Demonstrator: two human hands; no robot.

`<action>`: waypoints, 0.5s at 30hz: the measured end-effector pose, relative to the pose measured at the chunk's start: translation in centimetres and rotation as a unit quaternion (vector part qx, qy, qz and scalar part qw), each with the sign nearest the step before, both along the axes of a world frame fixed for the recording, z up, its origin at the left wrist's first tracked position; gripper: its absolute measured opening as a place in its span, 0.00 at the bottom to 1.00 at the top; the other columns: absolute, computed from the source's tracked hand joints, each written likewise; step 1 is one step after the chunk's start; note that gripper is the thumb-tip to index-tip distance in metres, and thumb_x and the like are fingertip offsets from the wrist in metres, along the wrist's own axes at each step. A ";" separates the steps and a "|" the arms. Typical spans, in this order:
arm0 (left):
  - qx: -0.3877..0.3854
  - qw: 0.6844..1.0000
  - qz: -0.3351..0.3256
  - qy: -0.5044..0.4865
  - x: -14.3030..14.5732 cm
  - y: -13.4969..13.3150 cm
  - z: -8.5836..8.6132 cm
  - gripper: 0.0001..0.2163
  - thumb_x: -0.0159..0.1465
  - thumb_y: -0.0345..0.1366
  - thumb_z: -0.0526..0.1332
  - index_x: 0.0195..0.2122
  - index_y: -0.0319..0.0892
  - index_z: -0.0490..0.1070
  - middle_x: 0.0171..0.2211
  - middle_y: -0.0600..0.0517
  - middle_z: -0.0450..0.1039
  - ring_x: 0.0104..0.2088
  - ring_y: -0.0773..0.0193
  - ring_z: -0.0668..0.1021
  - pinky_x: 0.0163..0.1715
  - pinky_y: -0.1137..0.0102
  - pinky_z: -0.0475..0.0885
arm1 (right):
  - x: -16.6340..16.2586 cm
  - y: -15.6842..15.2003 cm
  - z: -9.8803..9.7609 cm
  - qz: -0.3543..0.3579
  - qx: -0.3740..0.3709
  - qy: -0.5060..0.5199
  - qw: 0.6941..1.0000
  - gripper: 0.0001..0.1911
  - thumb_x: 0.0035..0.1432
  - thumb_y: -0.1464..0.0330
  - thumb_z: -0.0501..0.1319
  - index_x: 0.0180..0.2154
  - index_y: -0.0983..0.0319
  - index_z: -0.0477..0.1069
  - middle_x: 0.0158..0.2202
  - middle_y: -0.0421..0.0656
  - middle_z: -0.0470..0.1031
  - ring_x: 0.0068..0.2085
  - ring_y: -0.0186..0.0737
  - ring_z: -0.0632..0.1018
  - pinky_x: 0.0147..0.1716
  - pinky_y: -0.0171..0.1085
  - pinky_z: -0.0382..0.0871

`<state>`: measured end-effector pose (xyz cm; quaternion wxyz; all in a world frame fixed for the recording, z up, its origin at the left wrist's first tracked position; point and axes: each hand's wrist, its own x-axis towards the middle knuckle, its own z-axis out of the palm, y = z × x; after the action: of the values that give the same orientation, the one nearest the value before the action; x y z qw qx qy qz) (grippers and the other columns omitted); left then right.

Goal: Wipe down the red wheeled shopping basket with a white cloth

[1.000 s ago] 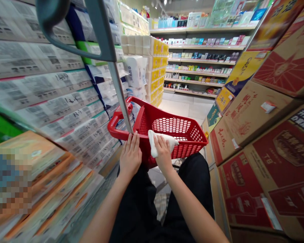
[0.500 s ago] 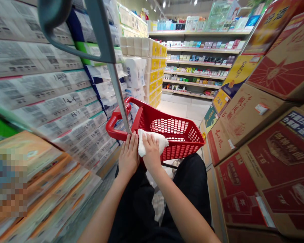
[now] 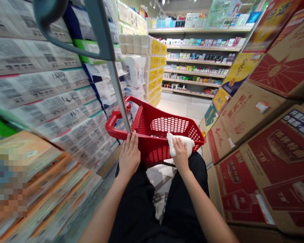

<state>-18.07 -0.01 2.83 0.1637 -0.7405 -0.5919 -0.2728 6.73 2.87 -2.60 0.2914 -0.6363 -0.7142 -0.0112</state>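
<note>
A red plastic shopping basket [image 3: 152, 140] with mesh sides stands before my knees, fixed to a grey metal pole [image 3: 118, 87] with a grey handle [image 3: 101, 40] at its top. My left hand [image 3: 129, 153] lies flat against the basket's near side, close to the foot of the pole, with its fingers straight. Further right along the same side, my right hand [image 3: 181, 157] presses a folded white cloth [image 3: 190, 143] onto the rim and upper wall. The cloth hides that stretch of the rim, and its underside cannot be seen.
Stacked paper packs [image 3: 66, 98] rise close on the left, with orange packs [image 3: 53, 182] nearer me. Cardboard cartons [image 3: 243, 111] wall the right side. Beyond the basket are tissue rolls [image 3: 154, 67], pale floor tiles [image 3: 174, 106] and a shelf of small boxes [image 3: 197, 60].
My right hand has slid the white cloth rightward along the basket's near rim, away from my left hand. My left hand and the basket have stayed in place.
</note>
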 end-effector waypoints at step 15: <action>-0.001 1.000 -0.002 0.012 -0.2 0.1 -0.4 0.34 0.65 0.28 0.49 0.72 0.37 0.38 0.71 0.44 0.46 0.71 0.53 0.49 0.67 0.55 0.53 | -11.4 -0.6 4.7 0.147 0.015 0.037 0.988 0.38 0.56 0.81 0.49 0.68 0.60 0.53 0.69 0.44 0.56 0.70 0.42 0.54 0.69 0.49 0.44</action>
<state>-18.28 0.05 2.46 0.1696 -0.7451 -0.5885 -0.2641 -4.72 2.30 2.06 0.3257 -0.5201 -0.7884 0.0442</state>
